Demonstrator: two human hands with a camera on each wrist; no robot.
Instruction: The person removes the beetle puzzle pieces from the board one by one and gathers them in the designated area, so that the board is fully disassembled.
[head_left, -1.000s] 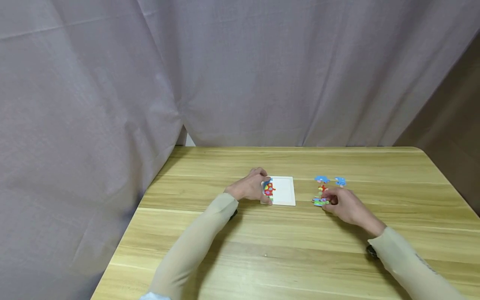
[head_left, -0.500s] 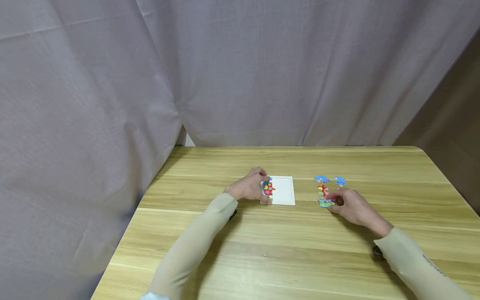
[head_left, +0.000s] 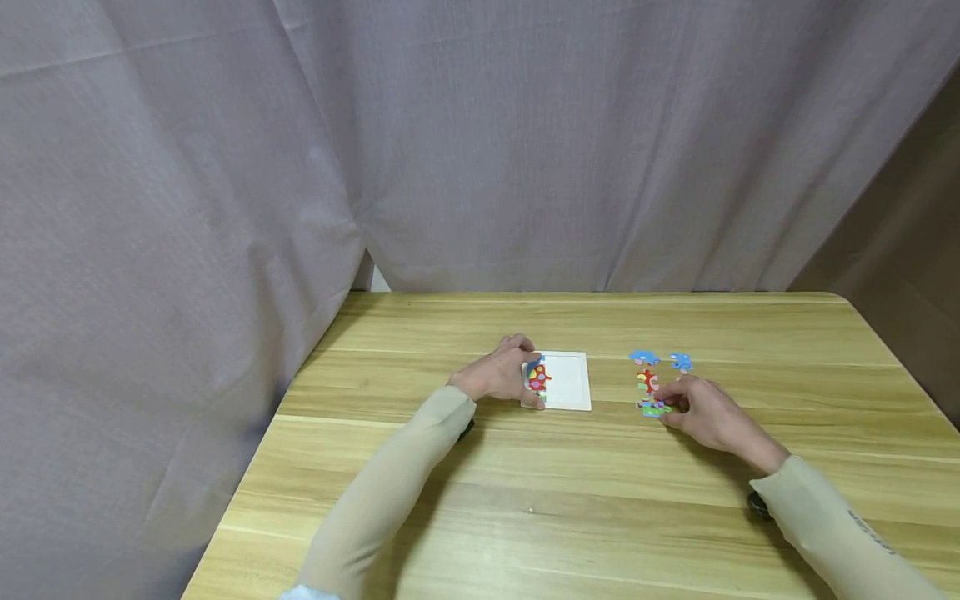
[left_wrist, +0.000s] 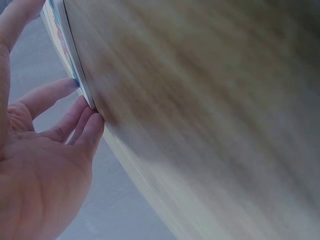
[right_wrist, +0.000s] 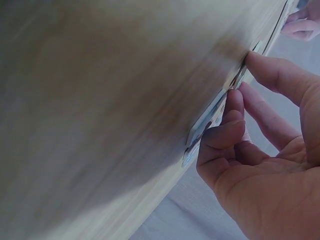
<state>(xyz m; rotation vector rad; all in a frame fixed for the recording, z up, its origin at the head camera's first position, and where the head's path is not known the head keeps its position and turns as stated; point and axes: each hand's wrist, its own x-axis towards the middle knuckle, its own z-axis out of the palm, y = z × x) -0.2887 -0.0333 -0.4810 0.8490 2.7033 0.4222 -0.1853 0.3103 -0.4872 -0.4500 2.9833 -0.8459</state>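
Note:
My left hand [head_left: 495, 372] grips the left side of a white square puzzle tray [head_left: 570, 382], thumb at the near edge and fingers at the far edge. Inside the tray's left part lie red, spotted puzzle pieces [head_left: 537, 378], partly covered by that hand. To the right, my right hand [head_left: 708, 414] pinches a green and blue puzzle piece [head_left: 652, 412] low at the table, between thumb and fingers. A red puzzle piece [head_left: 647, 381] lies just beyond it; whether the two interlock, I cannot tell. The right wrist view shows the fingertips at thin piece edges [right_wrist: 205, 120].
Two blue puzzle pieces, a left one [head_left: 644, 357] and a right one [head_left: 681, 362], lie farther back on the wooden table [head_left: 480, 517]. Grey curtains [head_left: 480, 150] hang behind the table's far edge.
My right hand has shifted slightly right and nearer, sliding the green and blue puzzle piece along; more of the red piece shows. The left hand and tray have stayed put.

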